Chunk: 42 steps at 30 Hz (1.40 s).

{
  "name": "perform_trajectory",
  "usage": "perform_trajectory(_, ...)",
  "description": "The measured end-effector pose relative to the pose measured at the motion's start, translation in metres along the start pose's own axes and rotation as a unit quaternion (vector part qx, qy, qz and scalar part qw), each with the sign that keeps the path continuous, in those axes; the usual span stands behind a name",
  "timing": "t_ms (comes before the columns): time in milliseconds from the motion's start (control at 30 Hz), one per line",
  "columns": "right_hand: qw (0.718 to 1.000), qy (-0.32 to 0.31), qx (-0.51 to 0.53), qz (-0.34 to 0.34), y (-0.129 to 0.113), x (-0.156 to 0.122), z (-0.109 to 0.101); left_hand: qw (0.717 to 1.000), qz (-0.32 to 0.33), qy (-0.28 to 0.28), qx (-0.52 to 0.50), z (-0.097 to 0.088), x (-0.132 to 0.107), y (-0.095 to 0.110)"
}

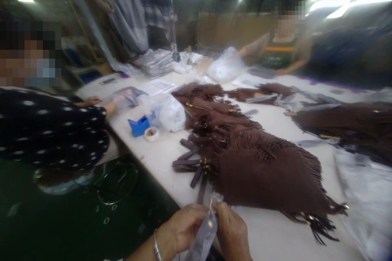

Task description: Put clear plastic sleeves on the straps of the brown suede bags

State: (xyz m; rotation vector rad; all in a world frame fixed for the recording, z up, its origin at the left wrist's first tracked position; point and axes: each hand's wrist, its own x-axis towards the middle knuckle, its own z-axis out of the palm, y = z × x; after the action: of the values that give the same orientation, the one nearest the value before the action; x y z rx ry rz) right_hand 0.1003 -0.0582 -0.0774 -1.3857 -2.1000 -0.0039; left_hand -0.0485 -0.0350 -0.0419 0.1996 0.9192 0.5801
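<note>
At the bottom middle, my left hand (183,226) and my right hand (231,232) are both pinched on a small clear plastic bag (204,236) with something small and pale in it. The left wrist wears a metal bangle. Just beyond the hands lies a brown suede fringed bag (269,175) on the white table (159,159), with dark straps and gold hardware (192,167) spread at its left side. More brown fringed bags (214,110) lie in a row behind it.
A person in a dark dotted top (52,130) sits at the left edge, hand on a plastic sleeve. A blue tape dispenser (139,125), tape roll (151,133) and white plastic bag (167,112) lie mid-table. Another person (281,49) works at the far side. Clear bags (367,195) cover the right.
</note>
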Motion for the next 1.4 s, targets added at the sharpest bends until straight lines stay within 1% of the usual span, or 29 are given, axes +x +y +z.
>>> perform_trajectory(133,1.0,0.02,0.014,-0.007,-0.001,0.001,0.0,0.999,-0.029,-0.015,-0.011,-0.006,-0.001,0.005)
perform_trajectory(233,0.999,0.009,0.043,-0.02,-0.001,-0.009,-0.002,0.999,0.006,-0.052,0.004,-0.007,-0.003,0.01)
perform_trajectory(300,0.998,0.009,0.056,0.008,0.0,-0.017,-0.005,0.995,0.044,-0.07,0.053,-0.007,-0.002,0.012)
perform_trajectory(333,0.998,0.017,0.054,0.028,0.001,-0.02,-0.008,0.993,0.058,-0.07,0.079,-0.007,0.0,0.012)
perform_trajectory(400,0.995,0.052,0.035,0.073,0.003,-0.022,-0.016,0.989,0.084,-0.05,0.109,-0.008,0.005,0.01)
perform_trajectory(467,0.991,0.065,0.022,0.115,0.006,-0.017,-0.025,0.985,0.117,-0.035,0.118,-0.007,0.009,0.007)
perform_trajectory(533,0.988,0.045,0.03,0.147,0.006,-0.006,-0.034,0.98,0.152,-0.032,0.124,-0.004,0.01,0.005)
perform_trajectory(667,0.987,-0.008,0.043,0.152,0.0,0.018,-0.041,0.968,0.195,-0.023,0.155,0.005,0.004,0.005)
perform_trajectory(800,0.986,-0.014,-0.028,0.161,-0.005,0.028,-0.036,0.953,0.22,-0.014,0.208,0.012,0.003,0.007)
perform_trajectory(867,0.984,-0.016,-0.066,0.166,-0.005,0.03,-0.031,0.95,0.221,-0.022,0.219,0.012,0.005,0.008)
perform_trajectory(967,0.978,-0.032,-0.08,0.189,-0.002,0.031,-0.027,0.955,0.195,-0.047,0.221,0.008,0.008,0.011)
perform_trajectory(1033,0.975,-0.037,-0.056,0.21,0.001,0.028,-0.029,0.959,0.167,-0.068,0.217,0.004,0.008,0.013)
perform_trajectory(1100,0.97,-0.016,-0.013,0.243,0.005,0.022,-0.037,0.965,0.142,-0.086,0.203,-0.001,0.007,0.015)
perform_trajectory(1200,0.948,0.015,0.072,0.311,0.016,0.005,-0.054,0.978,0.103,-0.102,0.151,-0.006,0.007,0.019)
perform_trajectory(1300,0.915,0.009,0.13,0.382,0.03,-0.011,-0.067,0.985,0.064,-0.106,0.123,-0.006,0.005,0.019)
perform_trajectory(1333,0.894,0.016,0.165,0.416,0.032,-0.015,-0.071,0.983,0.06,-0.105,0.135,-0.004,0.002,0.016)
perform_trajectory(1400,0.831,0.055,0.264,0.487,0.029,-0.02,-0.079,0.976,0.064,-0.109,0.177,0.003,-0.006,0.009)
